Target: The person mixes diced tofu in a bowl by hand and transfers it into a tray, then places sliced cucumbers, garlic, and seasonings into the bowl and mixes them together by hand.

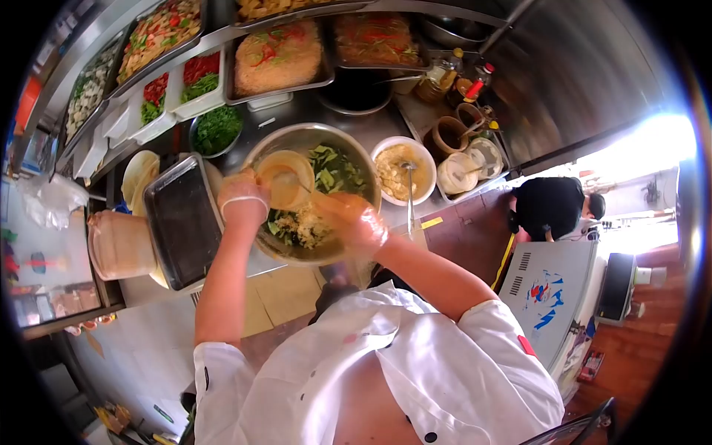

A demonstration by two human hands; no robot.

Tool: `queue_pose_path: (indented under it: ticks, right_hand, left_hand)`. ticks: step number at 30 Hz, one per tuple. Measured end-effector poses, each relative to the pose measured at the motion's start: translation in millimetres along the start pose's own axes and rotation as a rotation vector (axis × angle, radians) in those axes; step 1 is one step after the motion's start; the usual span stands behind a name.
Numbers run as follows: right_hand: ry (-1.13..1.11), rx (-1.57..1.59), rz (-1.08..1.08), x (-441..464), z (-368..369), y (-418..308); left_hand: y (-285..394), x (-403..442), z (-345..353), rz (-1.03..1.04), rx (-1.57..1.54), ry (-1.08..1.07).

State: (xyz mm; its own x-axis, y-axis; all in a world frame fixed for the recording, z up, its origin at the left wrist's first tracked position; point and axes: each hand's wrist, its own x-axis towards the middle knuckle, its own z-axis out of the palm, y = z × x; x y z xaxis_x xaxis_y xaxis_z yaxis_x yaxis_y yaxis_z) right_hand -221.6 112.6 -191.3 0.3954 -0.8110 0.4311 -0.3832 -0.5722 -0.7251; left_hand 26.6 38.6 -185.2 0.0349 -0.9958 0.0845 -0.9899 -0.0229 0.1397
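My left hand (243,194), in a clear plastic glove, grips a small beige bowl (280,194) at its left side. The small bowl is over the left part of a large steel mixing bowl (261,152). My right hand (352,222), also gloved, hangs above the mixing bowl's right side, its fingers pointing toward the small bowl. Motion smears those fingers, so whether they hold anything is unclear. Inside the mixing bowl lie cut green vegetable pieces (334,174) and a heap of pale minced food (305,226) below the small bowl.
A white bowl of pale paste (391,167) with a spoon (410,196) stands right of the mixing bowl. To the left are a dark tray (182,222) and chopped greens (216,127). Trays of food (278,55) line the back. A person in black (549,208) is at right.
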Motion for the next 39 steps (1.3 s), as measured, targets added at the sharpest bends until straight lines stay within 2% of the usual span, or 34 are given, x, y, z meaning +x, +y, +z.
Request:
queue_pose_path:
  ticks: [1,2,3,5,6,9,11,13,15,17,18,21,22,23,25,27,29,31,33,34,35,36,37,38,39]
  right_hand:
    - [0.018,0.031,0.081,-3.0,9.4,9.0]
    - [0.135,0.206,0.301,-5.6,23.3,10.4]
    - [0.160,0.188,0.305,-6.4,27.7,10.1]
    - [0.303,0.614,0.819,-9.3,24.1,11.3]
    - [0.265,0.592,0.861,-4.0,5.1,3.4]
    - [0.308,0.603,0.917,-1.6,-39.6,-12.9]
    - [0.331,0.654,0.865,-17.5,-58.7,-2.2]
    - [0.498,0.704,0.818,-32.9,-76.3,5.3]
    - [0.489,0.628,0.826,-60.6,-104.9,23.0]
    - [0.645,0.728,0.644,-97.2,-122.3,55.3]
    - [0.658,0.735,0.639,-110.5,-142.4,61.0]
    - [0.691,0.564,0.902,-154.7,-206.8,74.9]
    - [0.827,0.601,0.989,-168.6,-218.6,78.3]
    - [0.873,0.644,0.944,-195.1,-228.0,96.4]
    - [0.945,0.583,0.987,-238.0,-252.7,108.1]
    - [1.026,0.605,0.989,-305.3,-261.2,145.0]
    - [1.194,0.722,1.087,-351.1,-273.8,149.5]
    - [1.216,0.726,1.154,-425.9,-272.5,169.7]
    - [1.189,0.824,1.257,-485.8,-271.9,169.6]
    - [1.177,0.768,1.369,-504.5,-272.1,158.6]
    - [1.163,0.712,1.477,-519.3,-273.3,149.3]
    - [1.187,0.677,1.588,-530.6,-274.9,138.0]
    - [1.214,0.666,1.591,-546.2,-271.7,133.7]
    - [1.182,0.626,1.731,-572.1,-265.5,135.0]
    - [1.153,0.586,1.877,-592.8,-262.3,127.8]
  left_hand:
    - [3.9,-0.4,5.8,0.062,0.056,0.006]
    - [10.9,-3.0,-0.5,0.082,0.023,-0.043]
    - [17.4,-5.3,1.3,0.111,0.015,-0.036]
    - [29.6,-7.0,6.2,-0.013,-0.085,-0.134]
    - [36.2,-4.3,7.3,-0.039,-0.104,-0.192]
    - [48.8,-8.0,16.4,0.047,-0.204,-0.146]
    - [64.2,-2.3,17.9,0.066,-0.262,-0.206]
    - [80.4,9.0,32.7,0.045,-0.353,-0.239]
    - [105.8,19.8,36.7,0.102,-0.318,-0.238]
    - [137.5,31.4,38.0,-0.031,-0.536,-0.308]
    - [153.7,41.2,45.4,-0.020,-0.525,-0.305]
    - [200.4,77.6,78.8,-0.072,-0.585,-0.264]
    - [215.5,86.5,85.8,0.057,-0.585,-0.200]
    - [232.1,96.1,89.2,0.180,-0.583,-0.133]
    - [279.9,115.2,91.0,0.180,-0.424,-0.073]
    - [319.7,133.0,110.1,0.014,-0.542,-0.112]
    - [354.4,151.1,116.2,0.002,-0.424,-0.031]
    - [391.2,165.3,139.2,0.041,-0.337,0.013]
    - [407.3,184.7,174.4,-0.069,-0.434,0.023]
    - [423.0,174.4,159.8,-0.111,-0.592,-0.027]
    - [415.6,203.2,203.7,-0.111,-0.453,-0.061]
    - [401.4,228.3,262.7,-0.158,-0.459,-0.067]
    - [391.3,249.9,305.4,-0.202,-0.462,-0.073]
    - [386.1,261.7,322.5,-0.119,-0.387,-0.101]
    - [390.0,253.8,321.2,0.085,-0.076,-0.181]
